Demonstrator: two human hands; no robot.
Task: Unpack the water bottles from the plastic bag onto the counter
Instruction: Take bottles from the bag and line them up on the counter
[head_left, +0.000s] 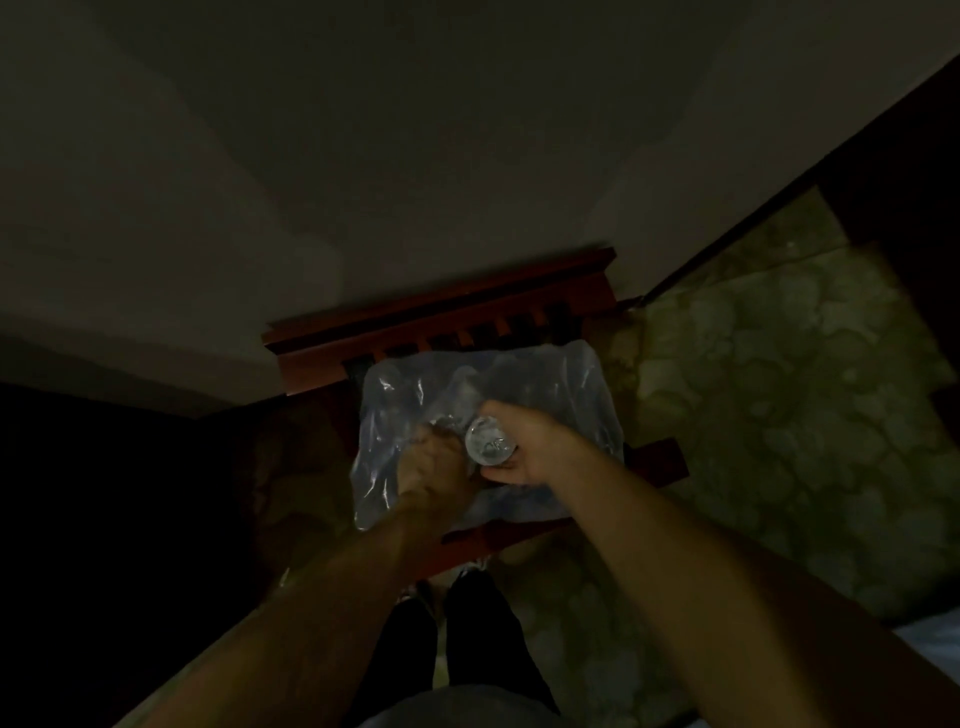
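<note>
Right hand (524, 447) wraps water bottle (490, 443), end-on to camera, just above plastic bag (571, 415). Left hand (434, 460) pinches bunched film, likely steadying bag for extraction. Bag sits on reddish wooden chair (441, 317); dim, blurred.

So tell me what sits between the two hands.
Head view: the water bottle, gripped by the right hand; the left hand clutches the plastic bag beside it.
</note>
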